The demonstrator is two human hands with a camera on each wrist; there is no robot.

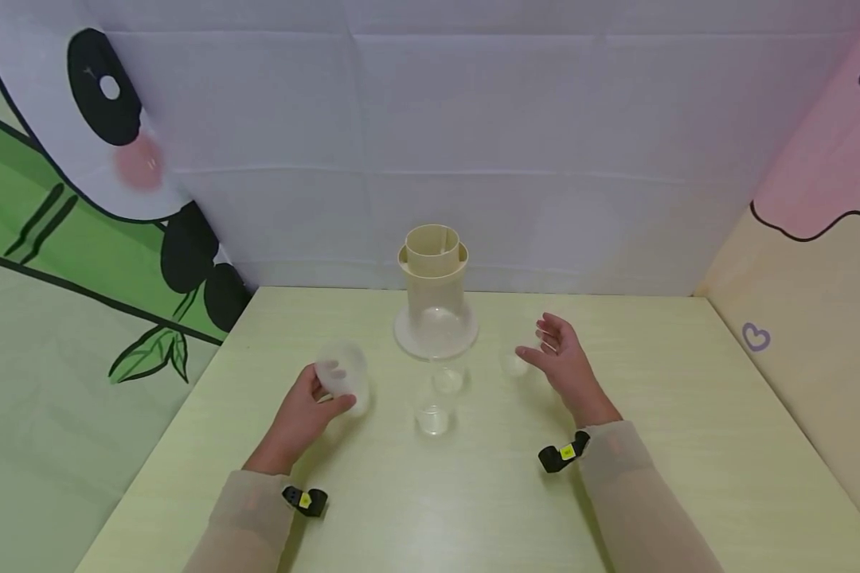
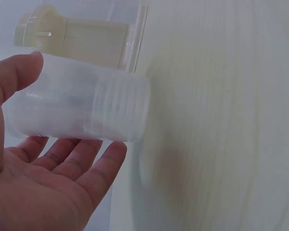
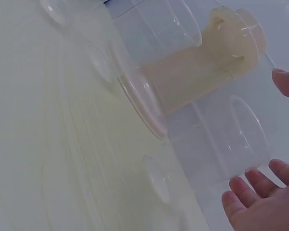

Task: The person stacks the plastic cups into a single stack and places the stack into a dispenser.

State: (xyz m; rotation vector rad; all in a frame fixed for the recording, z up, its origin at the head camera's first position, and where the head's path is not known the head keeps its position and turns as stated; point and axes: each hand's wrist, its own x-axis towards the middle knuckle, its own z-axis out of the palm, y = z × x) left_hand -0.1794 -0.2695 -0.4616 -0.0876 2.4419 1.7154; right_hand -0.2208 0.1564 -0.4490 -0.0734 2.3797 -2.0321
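My left hand (image 1: 302, 415) holds a frosted plastic cup (image 1: 347, 374), thumb on one side and fingers on the other. Ringed ridges mark the cup's lower end in the left wrist view, where the cup (image 2: 82, 98) is just above the table. My right hand (image 1: 564, 368) is beside a clear plastic cup (image 1: 514, 362), thumb and fingers spread apart. That cup (image 3: 231, 137) stands between thumb and fingertips in the right wrist view; whether the fingertips touch it I cannot tell.
A beige cylindrical holder (image 1: 435, 274) on a round clear base (image 1: 407, 341) stands near the back cloth (image 1: 545, 159). In front of it, two clear cups (image 1: 432, 418) stand on the pale wooden table (image 1: 416, 509), hard to make out.
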